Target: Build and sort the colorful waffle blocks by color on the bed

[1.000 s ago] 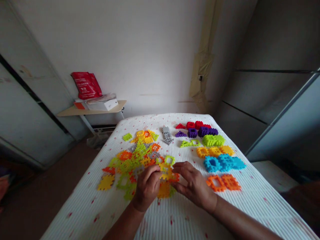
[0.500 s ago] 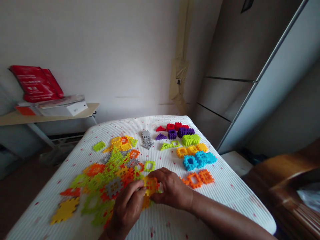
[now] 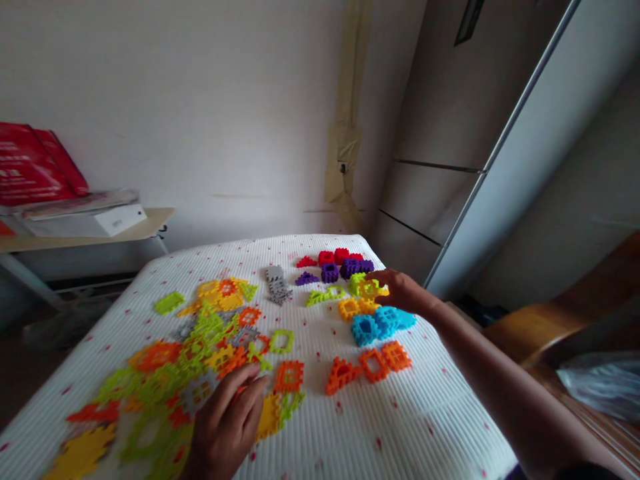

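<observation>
My right hand [image 3: 400,291] reaches over the sorted pieces on the right. It pinches a yellow window tile [image 3: 373,289] above the yellow row [image 3: 349,307], close to the lime green stack [image 3: 357,283]. My left hand [image 3: 231,415] is low over the near edge of the mixed pile, fingers slightly bent, with nothing visible in them. Just beyond its fingertips lie an orange window tile [image 3: 289,377] and a yellow tile [image 3: 269,416]. Lime green, orange, yellow and grey toothed plastic tiles overlap in the mixed pile [image 3: 165,383].
Blue [image 3: 364,331], orange [image 3: 373,365], purple [image 3: 329,272], red [image 3: 326,257] and grey [image 3: 276,283] groups lie on the white quilted bed cover [image 3: 320,440]. A side table [image 3: 150,223] bears a box and a red bag [image 3: 37,163]. A wardrobe [image 3: 430,180] stands at the right.
My right hand has moved from the pile to the yellow row, carrying a yellow tile. My left hand has let go of the tile. An orange window tile shows where both hands were.
</observation>
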Action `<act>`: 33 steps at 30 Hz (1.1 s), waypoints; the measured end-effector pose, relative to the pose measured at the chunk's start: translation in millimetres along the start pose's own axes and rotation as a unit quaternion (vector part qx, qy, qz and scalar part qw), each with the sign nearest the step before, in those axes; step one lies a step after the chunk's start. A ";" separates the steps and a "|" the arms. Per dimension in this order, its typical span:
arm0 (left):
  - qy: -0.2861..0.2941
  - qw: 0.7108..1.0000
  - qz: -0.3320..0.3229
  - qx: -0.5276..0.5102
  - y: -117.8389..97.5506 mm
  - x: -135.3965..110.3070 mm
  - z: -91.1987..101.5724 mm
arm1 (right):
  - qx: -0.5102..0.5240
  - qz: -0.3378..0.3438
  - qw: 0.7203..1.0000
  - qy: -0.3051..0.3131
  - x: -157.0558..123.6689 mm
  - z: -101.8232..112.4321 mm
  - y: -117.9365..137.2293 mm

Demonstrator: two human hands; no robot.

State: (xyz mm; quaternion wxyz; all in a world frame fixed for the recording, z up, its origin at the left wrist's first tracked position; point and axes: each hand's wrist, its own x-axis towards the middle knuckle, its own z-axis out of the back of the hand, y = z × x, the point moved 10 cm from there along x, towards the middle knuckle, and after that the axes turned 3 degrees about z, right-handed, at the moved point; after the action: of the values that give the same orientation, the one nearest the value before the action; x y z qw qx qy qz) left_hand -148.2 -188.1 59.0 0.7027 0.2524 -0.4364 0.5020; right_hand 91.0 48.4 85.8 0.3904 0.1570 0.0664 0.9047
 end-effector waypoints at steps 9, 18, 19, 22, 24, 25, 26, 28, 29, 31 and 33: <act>0.001 1.000 -0.017 0.000 -3.8 0.1 -6.3 | -0.043 -0.030 0.992 0.116 10.2 -34.9 -51.7; 0.021 1.000 -0.019 0.006 -1.1 -5.7 -11.2 | -0.055 -0.011 0.986 0.157 14.3 -47.0 -52.1; 0.022 1.000 -0.020 0.006 -1.1 -6.4 -11.7 | -0.056 -0.011 0.986 0.160 14.2 -48.9 -53.2; 0.024 0.999 -0.027 -0.003 -2.1 -7.5 -13.1 | -0.054 -0.016 0.984 0.167 14.5 -55.0 -57.8; 0.024 0.999 -0.025 -0.007 -1.8 -7.7 -13.9 | -0.051 -0.019 0.984 0.172 15.3 -58.7 -61.2; 0.026 0.999 -0.023 -0.007 -1.4 -7.8 -14.7 | -0.050 -0.021 0.983 0.175 15.9 -60.4 -62.7; 0.028 0.999 -0.023 -0.006 -1.4 -7.7 -15.2 | -0.049 -0.022 0.983 0.178 16.5 -62.1 -64.1; 0.028 0.999 -0.028 -0.004 -2.0 -7.6 -15.4 | -0.048 -0.022 0.981 0.186 17.9 -65.0 -66.0; 0.027 0.999 -0.030 -0.003 -2.3 -7.5 -15.3 | -0.047 -0.022 0.980 0.190 18.5 -66.2 -66.5; 0.028 0.999 -0.031 -0.002 -1.9 -7.5 -15.7 | -0.046 -0.020 0.979 0.196 19.4 -67.6 -66.8; 0.033 0.999 -0.029 -0.004 -0.9 -7.8 -17.0 | -0.044 -0.019 0.979 0.199 19.8 -68.0 -66.2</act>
State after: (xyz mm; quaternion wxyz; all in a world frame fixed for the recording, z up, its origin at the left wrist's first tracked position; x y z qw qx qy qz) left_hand -142.2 -178.6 44.0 0.7321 0.2456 -0.4076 0.4874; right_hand 100.8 108.4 10.3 0.3933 -0.0452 0.1057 0.9122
